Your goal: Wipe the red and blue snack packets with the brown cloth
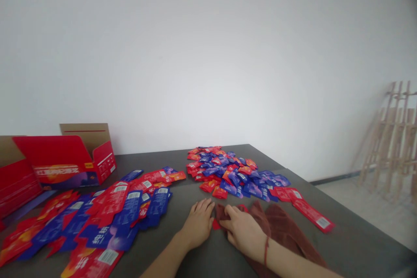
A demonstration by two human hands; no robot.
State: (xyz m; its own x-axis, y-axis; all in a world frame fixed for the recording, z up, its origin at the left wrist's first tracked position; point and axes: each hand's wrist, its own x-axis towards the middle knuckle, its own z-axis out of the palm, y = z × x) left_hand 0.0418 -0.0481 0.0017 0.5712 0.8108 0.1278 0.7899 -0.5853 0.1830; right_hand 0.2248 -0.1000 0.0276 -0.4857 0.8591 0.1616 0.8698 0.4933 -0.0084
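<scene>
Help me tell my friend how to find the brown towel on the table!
Look at the dark grey table and find the heap of small red and blue packets in the middle. Just below it, the person's right hand rests on a crumpled reddish-brown towel. It's the only soft cloth among all the shiny packets.

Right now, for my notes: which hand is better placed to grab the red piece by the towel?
Probably the left hand: it lies free, fingertips beside the red piece, while the right hand rests on the brown towel.
</scene>
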